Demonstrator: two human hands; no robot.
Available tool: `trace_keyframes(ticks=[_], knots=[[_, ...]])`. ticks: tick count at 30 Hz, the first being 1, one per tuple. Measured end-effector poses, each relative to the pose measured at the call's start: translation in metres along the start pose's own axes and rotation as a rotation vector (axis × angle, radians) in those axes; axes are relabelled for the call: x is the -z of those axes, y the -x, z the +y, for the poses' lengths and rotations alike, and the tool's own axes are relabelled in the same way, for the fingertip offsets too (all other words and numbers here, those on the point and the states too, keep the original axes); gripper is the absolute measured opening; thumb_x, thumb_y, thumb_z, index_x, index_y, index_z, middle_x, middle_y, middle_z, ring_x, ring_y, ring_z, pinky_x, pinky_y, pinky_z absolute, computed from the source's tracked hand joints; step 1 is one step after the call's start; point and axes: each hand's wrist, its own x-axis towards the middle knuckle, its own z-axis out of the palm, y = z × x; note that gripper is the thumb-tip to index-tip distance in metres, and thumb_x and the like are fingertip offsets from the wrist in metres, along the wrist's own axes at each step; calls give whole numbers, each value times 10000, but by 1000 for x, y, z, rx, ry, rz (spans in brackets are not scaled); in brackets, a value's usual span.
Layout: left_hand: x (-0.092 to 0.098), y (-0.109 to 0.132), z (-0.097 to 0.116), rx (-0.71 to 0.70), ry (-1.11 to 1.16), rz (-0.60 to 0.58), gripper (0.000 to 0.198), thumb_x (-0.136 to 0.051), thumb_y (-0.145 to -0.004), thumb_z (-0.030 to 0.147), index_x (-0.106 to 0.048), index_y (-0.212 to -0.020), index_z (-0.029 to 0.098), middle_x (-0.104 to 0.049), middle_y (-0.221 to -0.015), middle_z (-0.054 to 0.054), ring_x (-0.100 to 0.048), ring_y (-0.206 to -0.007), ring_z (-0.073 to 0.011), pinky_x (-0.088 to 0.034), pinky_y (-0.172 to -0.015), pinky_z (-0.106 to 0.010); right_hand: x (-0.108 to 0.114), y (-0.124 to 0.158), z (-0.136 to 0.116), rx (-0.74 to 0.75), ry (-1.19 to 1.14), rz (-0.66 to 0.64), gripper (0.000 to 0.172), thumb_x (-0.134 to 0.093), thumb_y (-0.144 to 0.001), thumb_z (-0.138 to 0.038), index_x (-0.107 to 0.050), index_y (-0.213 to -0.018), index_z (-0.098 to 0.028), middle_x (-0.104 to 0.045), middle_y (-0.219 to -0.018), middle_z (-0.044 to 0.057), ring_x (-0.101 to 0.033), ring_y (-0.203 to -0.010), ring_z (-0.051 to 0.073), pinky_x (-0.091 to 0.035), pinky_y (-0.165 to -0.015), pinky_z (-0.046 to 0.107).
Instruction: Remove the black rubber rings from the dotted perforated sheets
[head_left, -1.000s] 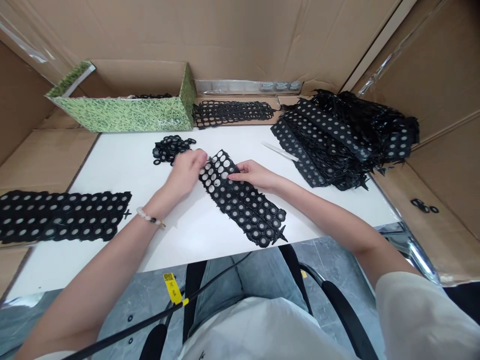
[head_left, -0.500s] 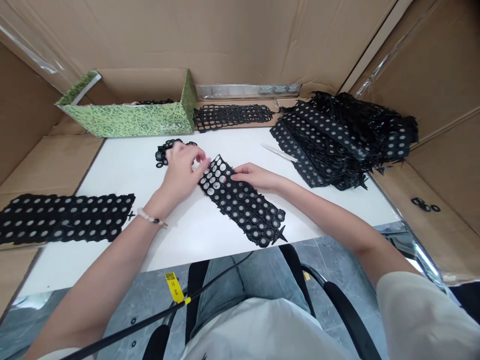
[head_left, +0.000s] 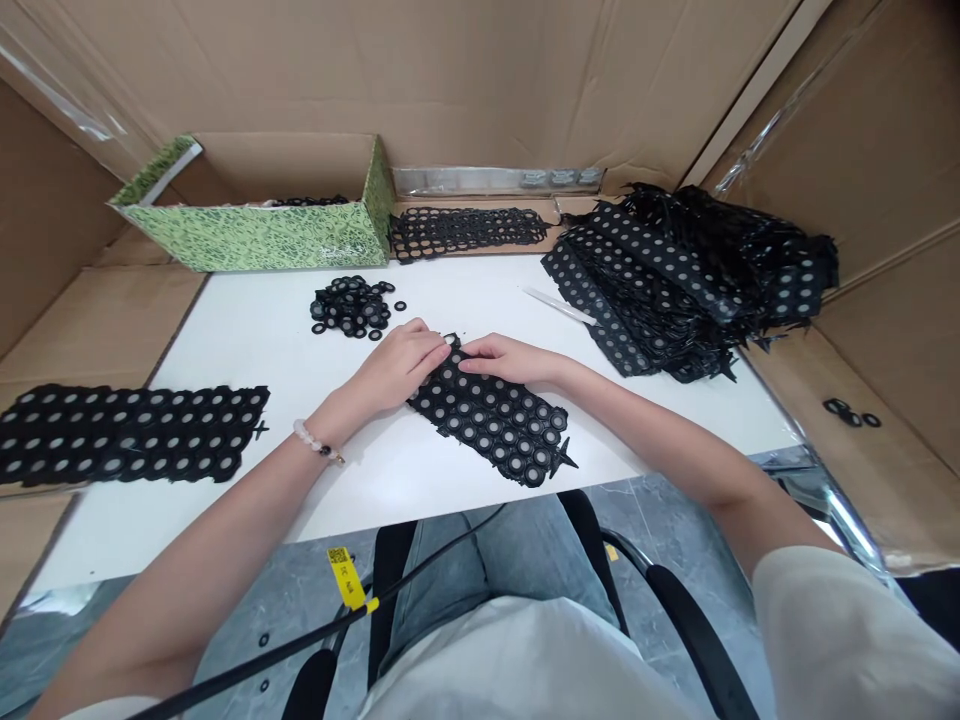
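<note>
- Two bare hands meet at the far end of the black sheet, which lies aslant mid-table, its star-shaped tab pointing to about four o'clock.
- Left hand: at the sheet's ten o'clock, fingers bunched narrow over the end (whether a ring is pinched there, I cannot tell).
- Right hand: at twelve o'clock, thumb and fingers narrowed on the sheet's edge, seeming to hold it.
- For good handling, I'd let the right hand grip close beside the left fingertips, so the sheet won't twist; work one ring at a time, pressing evenly rather than tugging the web.
- From the sheet, the loose rings lie at ten o'clock, a handy short reach; a second sheet lies at nine, the heap of sheets at two, and the bare lattice at twelve.
</note>
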Motion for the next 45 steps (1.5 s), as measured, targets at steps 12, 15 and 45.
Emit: trace_keyframes(ticks=[12, 15, 45], knots=[[34, 8, -45, 589, -304, 609, 350, -464, -959, 408, -688, -1183, 258, -502, -1475, -159, -289, -1341, -436, -238, -1017, -613, -8, 2, 2, -161, -122, 221, 409, -762, -739, -545, -618, -729, -163, -617, -676, -30, -523, -652, 120, -388, -654, 259], [26, 5, -26, 432, -260, 484, 307, -473, -955, 432, -684, -1068, 241, -635, -1283, -148, -404, -1246, -392, -275, -1005, -563, -12, 0, 3, -155, -60, 271, 500, -730, -752, -625, -519, -646, -184, -473, -582, -65, -410, -586, 95, -307, -601, 251], [24, 4, -19, 390, -280, 399, 287, -477, -961, 466, -627, -903, 228, -638, -1033, -129, -479, -1104, -354, -323, -962, -510, -10, -3, 6, -100, -199, 281, 209, -764, -755, -342, -670, -804, -161, -696, -781, -17, -606, -775, 149, -463, -798, 292]])
